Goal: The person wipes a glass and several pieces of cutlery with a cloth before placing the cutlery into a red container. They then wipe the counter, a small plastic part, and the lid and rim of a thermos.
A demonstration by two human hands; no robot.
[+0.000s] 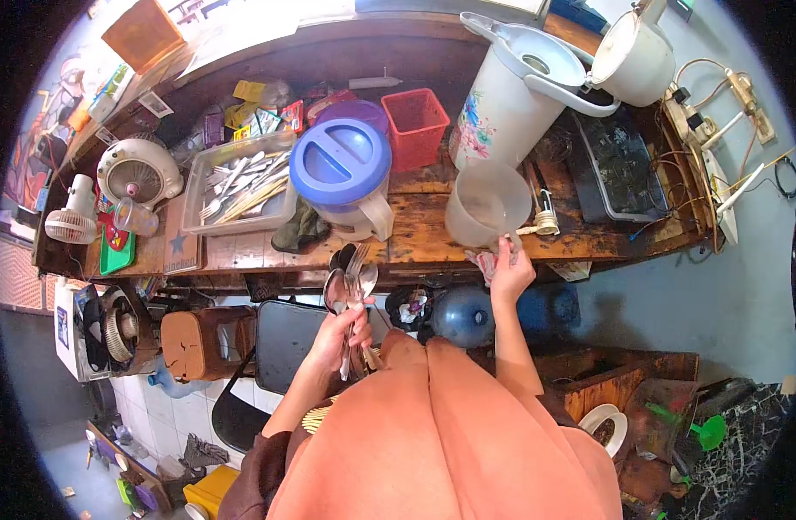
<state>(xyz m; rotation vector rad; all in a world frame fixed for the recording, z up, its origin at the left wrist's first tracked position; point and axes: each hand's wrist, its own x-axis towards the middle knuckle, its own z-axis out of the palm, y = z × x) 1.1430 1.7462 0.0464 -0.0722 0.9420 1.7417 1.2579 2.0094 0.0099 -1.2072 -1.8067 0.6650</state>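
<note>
Cutlery: clutched in left hand, heads away from body | right hand: gripping container at near side, over tabletop | jug: beyond left hand | tray: beyond, farther left

Both forearms are bare from the left fingers and the right fingers back towards the body. Below the left fingers, dark brown cloth, apparently a sleeve, bunches in soft folds, with a small patch of yellow-and-dark striped material beside it. Nearer the body than both sets of fingers, a broad, smooth, rounded form carries one long crease; bare legs or cloth, it is hard to tell.
</note>
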